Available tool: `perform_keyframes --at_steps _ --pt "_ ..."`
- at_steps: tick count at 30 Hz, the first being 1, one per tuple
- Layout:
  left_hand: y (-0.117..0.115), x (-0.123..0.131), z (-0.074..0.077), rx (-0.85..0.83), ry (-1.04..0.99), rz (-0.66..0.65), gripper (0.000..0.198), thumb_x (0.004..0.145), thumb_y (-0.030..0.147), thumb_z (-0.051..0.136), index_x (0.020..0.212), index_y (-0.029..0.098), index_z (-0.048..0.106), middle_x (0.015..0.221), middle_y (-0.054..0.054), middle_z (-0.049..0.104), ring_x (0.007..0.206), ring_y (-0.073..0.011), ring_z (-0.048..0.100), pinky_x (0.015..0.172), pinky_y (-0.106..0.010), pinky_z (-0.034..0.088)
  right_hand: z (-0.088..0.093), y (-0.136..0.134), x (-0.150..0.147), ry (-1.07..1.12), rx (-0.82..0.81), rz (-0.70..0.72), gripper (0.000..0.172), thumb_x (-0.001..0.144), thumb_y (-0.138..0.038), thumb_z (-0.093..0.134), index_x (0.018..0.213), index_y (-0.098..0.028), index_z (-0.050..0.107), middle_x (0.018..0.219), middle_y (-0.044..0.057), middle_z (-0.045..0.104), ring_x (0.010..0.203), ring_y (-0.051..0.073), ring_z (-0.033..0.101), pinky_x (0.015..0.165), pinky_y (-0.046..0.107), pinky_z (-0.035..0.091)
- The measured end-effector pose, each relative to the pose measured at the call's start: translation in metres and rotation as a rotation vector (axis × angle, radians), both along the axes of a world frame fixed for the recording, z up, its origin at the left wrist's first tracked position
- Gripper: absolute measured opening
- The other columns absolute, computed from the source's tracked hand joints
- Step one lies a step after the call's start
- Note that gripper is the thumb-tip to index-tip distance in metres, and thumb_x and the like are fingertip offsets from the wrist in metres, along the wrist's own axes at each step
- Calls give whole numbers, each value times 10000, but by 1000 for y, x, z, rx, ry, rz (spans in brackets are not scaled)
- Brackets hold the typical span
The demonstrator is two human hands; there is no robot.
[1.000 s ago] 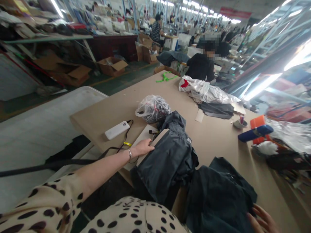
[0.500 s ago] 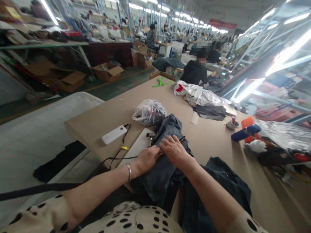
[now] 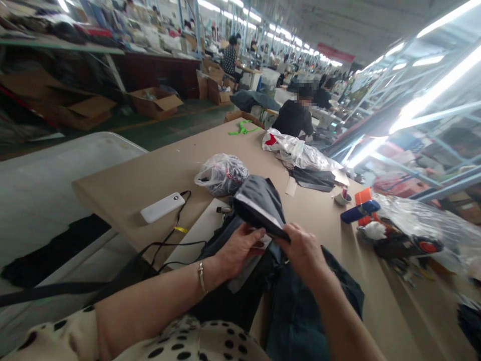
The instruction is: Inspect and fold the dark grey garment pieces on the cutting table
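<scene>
A dark grey garment piece point(image 3: 265, 198) is lifted off the table between my hands, its pale-edged opening facing me. My left hand point(image 3: 240, 248) pinches its lower edge, with a light grey flap hanging beneath. My right hand point(image 3: 303, 245) is closed on the right end of the same edge, the thumb on top. More dark cloth point(image 3: 296, 311) hangs over the table's near edge under my right forearm. Left of the garment lies a white board point(image 3: 205, 223) with a small metal fitting point(image 3: 223, 210) at its corner.
A white power bank point(image 3: 162, 207) with a black cord lies to the left. Beyond the garment sits a clear plastic bag point(image 3: 221, 174). To the right are a blue cylinder point(image 3: 359, 211), an orange item and a small cup point(image 3: 343, 198). A person in black point(image 3: 293, 118) sits past the table.
The garment piece was lying flat under both hands; now its far part is raised and turned so its pale-edged opening shows. My hands have moved apart, the right one lower and further right.
</scene>
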State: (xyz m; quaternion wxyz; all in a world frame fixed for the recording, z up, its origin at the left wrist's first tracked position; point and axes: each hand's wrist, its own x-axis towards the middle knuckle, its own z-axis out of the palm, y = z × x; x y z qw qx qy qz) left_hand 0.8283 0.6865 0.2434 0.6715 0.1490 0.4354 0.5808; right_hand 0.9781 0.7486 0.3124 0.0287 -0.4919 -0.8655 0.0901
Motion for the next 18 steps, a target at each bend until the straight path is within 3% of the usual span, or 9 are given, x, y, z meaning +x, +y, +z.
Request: perform_keyframes --at_steps 2,4,7,9,11,13,14,16,18 --pt "8 8 1 -83 -140 50 246 814 220 608 1028 113 550 928 -91 610 711 -166 590 611 -277 507 -31 -21 -6 174 -166 -56 195 766 -375 611 739 -190 556 736 -2 581 650 128 485 595 264 290" --pt "10 11 -3 -143 -141 62 191 831 199 582 997 104 587 904 -101 630 666 -169 589 562 -276 504 -60 -34 -7 457 -402 -195 263 693 -422 662 737 -179 570 679 -14 567 623 124 471 586 251 332" --pt "7 9 -11 -133 -135 -23 204 839 241 606 975 90 624 866 -114 650 633 -166 590 562 -275 514 -83 -39 1 811 -698 -398 356 618 -466 682 781 -161 597 643 -27 556 595 120 467 590 254 399" --pt "4 8 -15 -142 -152 -38 198 809 223 647 928 65 639 831 -125 657 633 -165 596 590 -271 522 -83 -35 13 789 -654 -401 288 630 -394 650 794 -162 603 621 -36 541 581 115 454 588 258 402" --pt "-1 7 -15 -146 -203 -86 229 738 210 722 892 57 650 840 -126 663 686 -177 613 652 -281 533 -77 -29 28 617 -453 -354 226 642 -258 574 848 -176 620 628 -36 553 594 122 463 602 263 401" --pt "-10 8 -8 -76 -248 -270 345 639 250 808 901 75 668 868 -100 669 756 -181 620 720 -276 532 -70 -20 45 510 -309 -320 392 624 -170 503 994 -201 630 723 -18 625 685 148 533 681 283 436" --pt "-17 9 -2 0 -248 -432 403 599 275 836 919 88 678 884 -81 670 795 -173 618 760 -256 522 -68 -15 53 524 -302 -325 461 625 -165 492 1065 -210 623 795 -2 662 754 167 569 739 304 454" --pt "-31 10 12 161 -239 -814 475 588 354 841 967 111 690 900 -50 669 833 -150 608 790 -203 496 -69 -6 68 642 -388 -369 478 616 -206 538 1083 -199 642 897 38 699 857 211 606 825 352 470" --pt "-41 11 24 225 -274 -1082 508 623 439 805 997 113 691 881 -46 668 821 -151 613 762 -191 496 -76 -1 76 826 -503 -448 402 567 -267 632 953 -176 695 931 73 708 896 249 619 861 383 478"
